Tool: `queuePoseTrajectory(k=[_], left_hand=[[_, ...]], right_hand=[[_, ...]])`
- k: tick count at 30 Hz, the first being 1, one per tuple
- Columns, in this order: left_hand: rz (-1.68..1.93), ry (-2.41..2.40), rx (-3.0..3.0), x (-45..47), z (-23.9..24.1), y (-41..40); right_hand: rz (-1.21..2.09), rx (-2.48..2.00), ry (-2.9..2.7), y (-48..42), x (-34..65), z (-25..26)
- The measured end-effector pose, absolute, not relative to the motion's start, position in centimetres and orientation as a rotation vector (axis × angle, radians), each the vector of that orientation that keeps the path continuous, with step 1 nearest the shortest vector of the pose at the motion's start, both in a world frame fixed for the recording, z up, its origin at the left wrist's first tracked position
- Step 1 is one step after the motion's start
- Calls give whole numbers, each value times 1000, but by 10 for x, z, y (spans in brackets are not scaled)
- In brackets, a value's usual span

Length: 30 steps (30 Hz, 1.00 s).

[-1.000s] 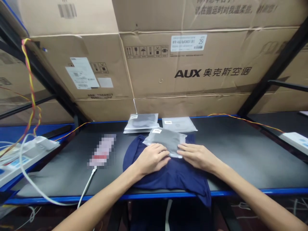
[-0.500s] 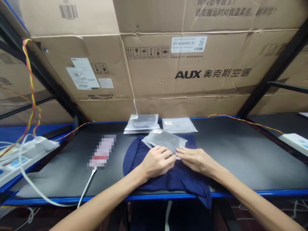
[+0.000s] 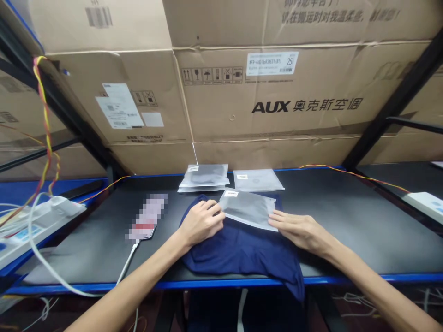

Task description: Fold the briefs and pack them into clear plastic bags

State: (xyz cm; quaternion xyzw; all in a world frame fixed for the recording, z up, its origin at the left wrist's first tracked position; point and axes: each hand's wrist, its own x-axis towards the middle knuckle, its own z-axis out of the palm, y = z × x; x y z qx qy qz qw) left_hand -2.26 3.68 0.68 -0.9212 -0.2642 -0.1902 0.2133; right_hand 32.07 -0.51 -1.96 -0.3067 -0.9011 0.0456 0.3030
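A frosted plastic bag with a white label at its upper left corner is held at both ends above a navy blue cloth. My left hand is closed at the bag's left edge, fingers curled; its thumb is hidden. At the lower right edge my right hand pinches the bag, fingers straight and pressed together. Just behind lie a stack of similar bags with dark contents and, to its right, another frosted bag lying flat.
On the left, a blurred-out phone lies plugged into a white cable. Power strips stand at the left and right. Large cardboard boxes wall off the back, and the table has a blue front edge.
My hands have moved apart, the left one to the left and the right one to the right. The bag has shifted slightly right and now lies stretched out between them.
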Motion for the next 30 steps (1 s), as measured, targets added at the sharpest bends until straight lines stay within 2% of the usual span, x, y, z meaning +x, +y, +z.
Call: queuePoseTrajectory(k=[10, 18, 25, 30], left_hand=[[-452, -1147, -2572, -12, 16, 32], [-509, -831, -2766, 20, 4, 41], [-932, -694, -2511, 9, 17, 34], [-1110, -864, -2330, -19, 28, 60]], right_hand=[[17, -897, -2339, -15, 327, -20], [10, -924, -2282, -23, 324, -23], [-201, -1030, -2090, -22, 321, -19], [-174, -1037, -2151, -13, 306, -13]])
